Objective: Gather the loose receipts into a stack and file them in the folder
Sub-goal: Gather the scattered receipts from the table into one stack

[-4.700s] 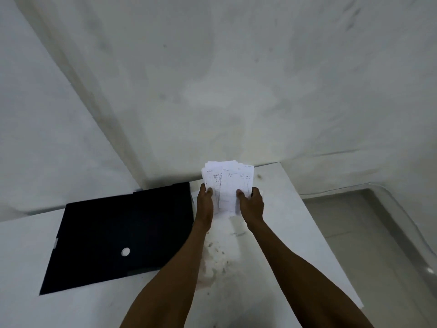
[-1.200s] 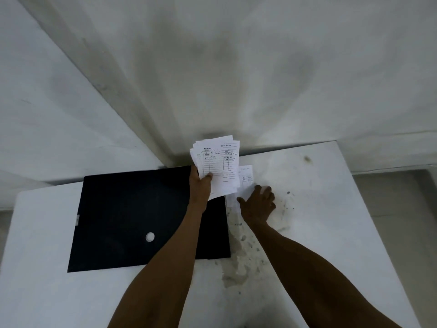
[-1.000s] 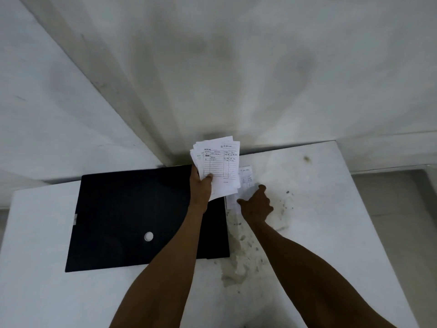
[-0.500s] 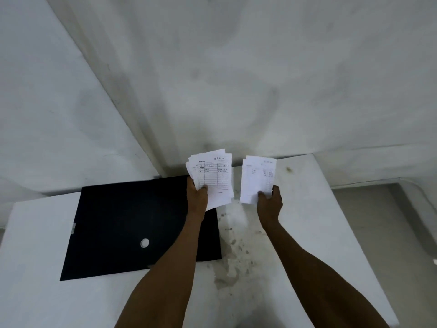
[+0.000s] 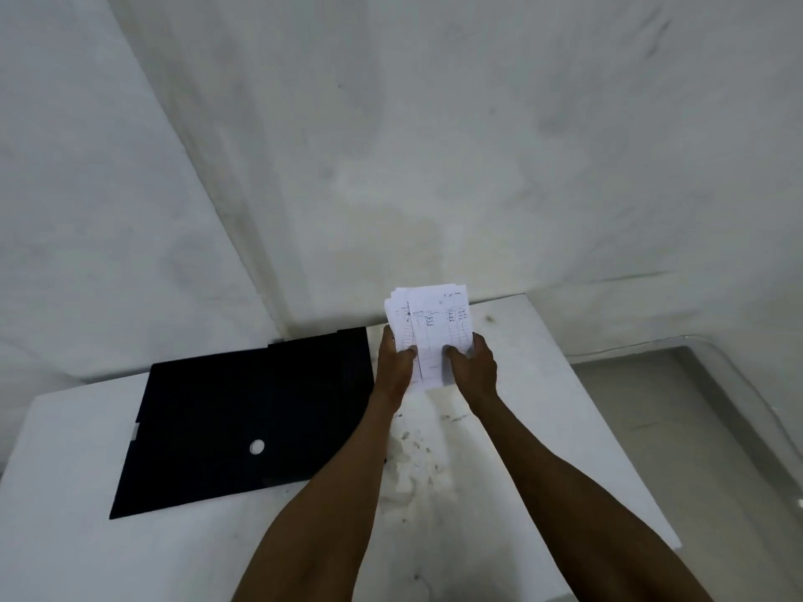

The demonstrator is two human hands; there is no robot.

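Note:
A stack of white receipts [image 5: 430, 323] with printed tables stands upright above the far middle of the white table [image 5: 87, 536]. My left hand [image 5: 394, 368] grips its lower left edge and my right hand [image 5: 471, 368] grips its lower right edge. The sheets are slightly fanned at the top left. A black folder [image 5: 243, 423] with a white round snap lies shut and flat on the table, just left of my left hand.
Grey walls meet in a corner right behind the table. The table's right edge drops to a grey floor [image 5: 673, 427]. Dark stains mark the tabletop [image 5: 413, 462] between my forearms.
My right hand picked a loose receipt off the table, lifted it, and brought it onto the stack in my left hand. Both hands now hold the one stack.

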